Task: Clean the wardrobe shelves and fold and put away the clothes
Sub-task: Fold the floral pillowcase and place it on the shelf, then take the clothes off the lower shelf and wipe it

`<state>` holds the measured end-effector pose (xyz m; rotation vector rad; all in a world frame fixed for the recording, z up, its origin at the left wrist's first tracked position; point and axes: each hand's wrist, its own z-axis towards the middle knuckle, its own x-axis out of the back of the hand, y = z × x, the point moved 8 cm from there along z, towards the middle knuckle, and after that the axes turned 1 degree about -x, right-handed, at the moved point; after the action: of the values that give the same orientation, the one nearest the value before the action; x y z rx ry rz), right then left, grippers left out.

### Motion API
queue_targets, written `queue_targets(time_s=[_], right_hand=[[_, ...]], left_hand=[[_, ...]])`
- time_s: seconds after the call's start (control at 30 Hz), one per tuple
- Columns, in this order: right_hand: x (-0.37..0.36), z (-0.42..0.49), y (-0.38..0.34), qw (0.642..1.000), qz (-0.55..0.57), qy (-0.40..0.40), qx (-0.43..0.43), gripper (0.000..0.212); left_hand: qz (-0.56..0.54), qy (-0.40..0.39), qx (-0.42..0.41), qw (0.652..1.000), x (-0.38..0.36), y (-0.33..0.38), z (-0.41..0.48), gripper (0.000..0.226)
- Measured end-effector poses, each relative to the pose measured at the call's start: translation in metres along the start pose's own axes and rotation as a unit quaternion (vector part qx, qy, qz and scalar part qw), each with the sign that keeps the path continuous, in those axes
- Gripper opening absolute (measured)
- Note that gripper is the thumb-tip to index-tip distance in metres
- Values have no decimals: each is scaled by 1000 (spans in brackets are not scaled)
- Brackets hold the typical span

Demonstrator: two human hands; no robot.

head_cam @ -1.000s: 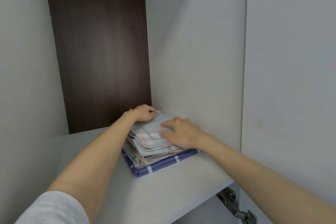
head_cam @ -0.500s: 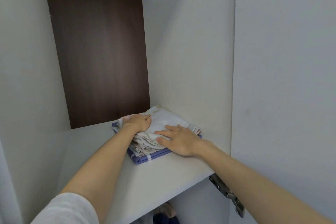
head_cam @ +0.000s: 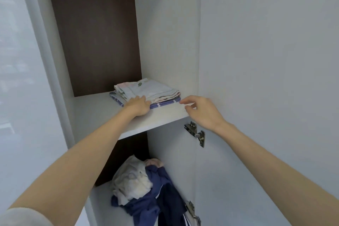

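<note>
On the upper shelf [head_cam: 165, 118] the folded stack [head_cam: 146, 89] lies by the right wall, the left hand [head_cam: 138, 105] resting straight-fingered on its front edge (fingertips blur into the cloth), the right hand [head_cam: 200, 110] loosely curled and empty beside its corner, the crumpled clothes [head_cam: 145, 191] below cut off by the frame.

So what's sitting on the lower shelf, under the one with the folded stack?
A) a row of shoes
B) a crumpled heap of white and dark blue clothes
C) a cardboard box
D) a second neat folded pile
B: a crumpled heap of white and dark blue clothes lies unfolded on the lower shelf, below the upper shelf that bears the folded stack.
</note>
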<state>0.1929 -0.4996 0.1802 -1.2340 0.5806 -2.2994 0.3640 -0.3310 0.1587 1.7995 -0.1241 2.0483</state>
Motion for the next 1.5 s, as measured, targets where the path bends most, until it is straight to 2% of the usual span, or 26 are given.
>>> queue_targets(time_s=[0.13,0.27,0.4,0.53,0.7,0.83,0.97,1.2,1.3,1.37,1.5], right_hand=[[13,-53,6,999,42,12,-17,30],[7,-103,9,998,61,-10,-19,30],[-23,-154,28,994,74,-57,-51,29],[-67,-199,61,985,77,-116,-101,27],[-128,-239,100,967,76,-167,-180,28],[-171,-248,127,959,80,-159,-221,25],[-214,-246,164,945,85,-167,-269,29],[-312,-204,231,923,59,-245,-292,52],[-357,-191,253,895,78,-306,-315,68],[-383,-183,266,876,99,-338,-330,77],[-428,-160,285,870,115,-358,-319,78]], left_hand=[[-59,99,-64,991,33,32,-77,44],[-110,211,-165,957,42,64,-165,46],[-155,206,-214,942,5,62,-240,46],[-166,170,-168,957,-54,27,-274,38],[-220,29,-70,973,-154,-32,-278,36],[-226,-53,-15,973,-230,-72,-273,34],[-257,-101,47,960,-292,-90,-259,36],[-281,-113,146,942,-388,-108,-208,53],[-268,-101,197,938,-416,-117,-185,63],[-269,-90,220,933,-428,-123,-168,68],[-297,-32,244,923,-435,-142,-130,72]])
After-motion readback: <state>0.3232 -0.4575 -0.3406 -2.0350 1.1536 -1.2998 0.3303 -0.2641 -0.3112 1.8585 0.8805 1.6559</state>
